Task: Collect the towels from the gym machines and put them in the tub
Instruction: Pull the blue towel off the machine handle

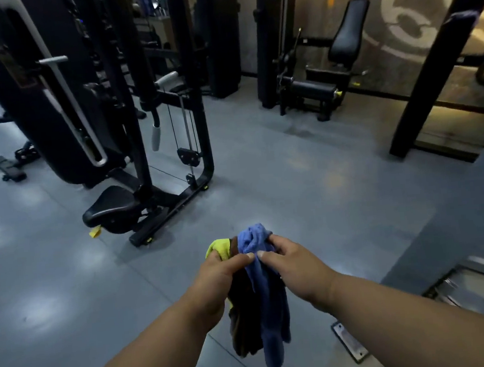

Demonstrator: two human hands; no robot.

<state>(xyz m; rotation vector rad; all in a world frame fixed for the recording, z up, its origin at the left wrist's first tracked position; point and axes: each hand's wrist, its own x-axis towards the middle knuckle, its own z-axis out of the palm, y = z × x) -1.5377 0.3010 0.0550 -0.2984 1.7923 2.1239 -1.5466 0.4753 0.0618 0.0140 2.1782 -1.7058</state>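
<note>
Towels (262, 285) bunched, gripped by left hand (218, 277), right hand (290, 263).

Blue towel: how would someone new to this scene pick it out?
Look low in the middle, where both hands meet over the grey floor. The blue towel hangs beside a dark brown towel and a yellow towel; it alone is blue.
</note>
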